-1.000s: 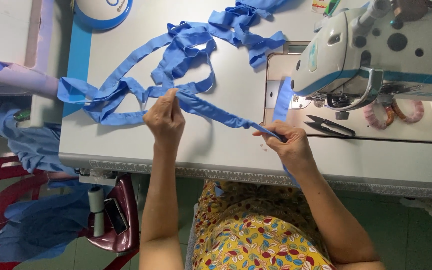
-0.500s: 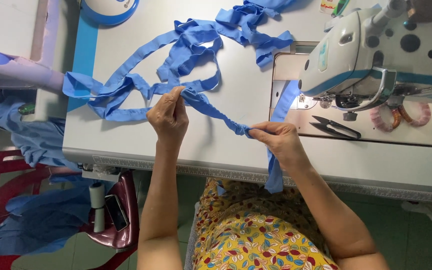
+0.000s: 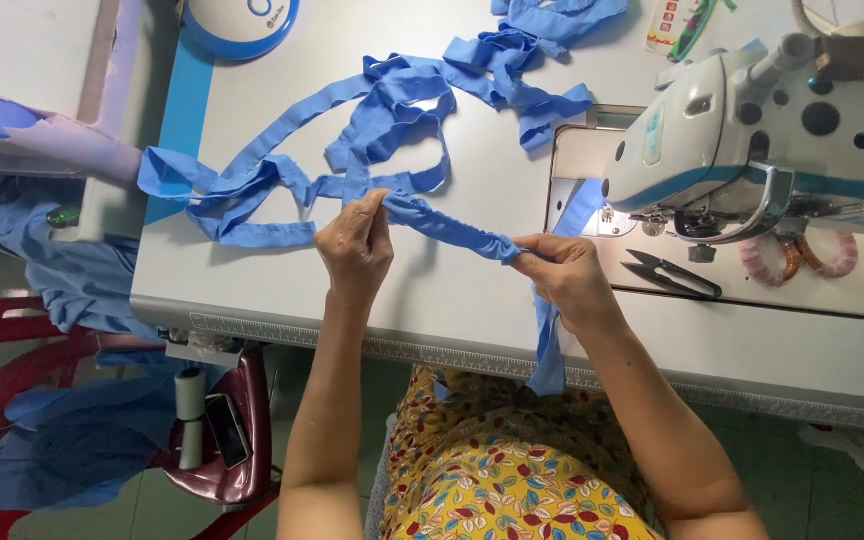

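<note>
Your hands have drawn closer together since a second ago, and the blue fabric strip (image 3: 452, 228) between them, which was pulled taut, now bunches into gathers. Your left hand (image 3: 356, 245) pinches the strip at its fingertips; your right hand (image 3: 569, 275) pinches the other end, a tail hanging below it over the table (image 3: 452, 300) edge. Beyond your left hand lies the tangled remainder; past your right sit the sewing machine (image 3: 752, 140) and thread snips (image 3: 674, 275).

Blue strip (image 3: 452, 228) matt woven cloth, crumpled; sewing machine (image 3: 752, 140) glossy plastic at 2 o'clock; table (image 3: 472, 290) smooth matt laminate
</note>
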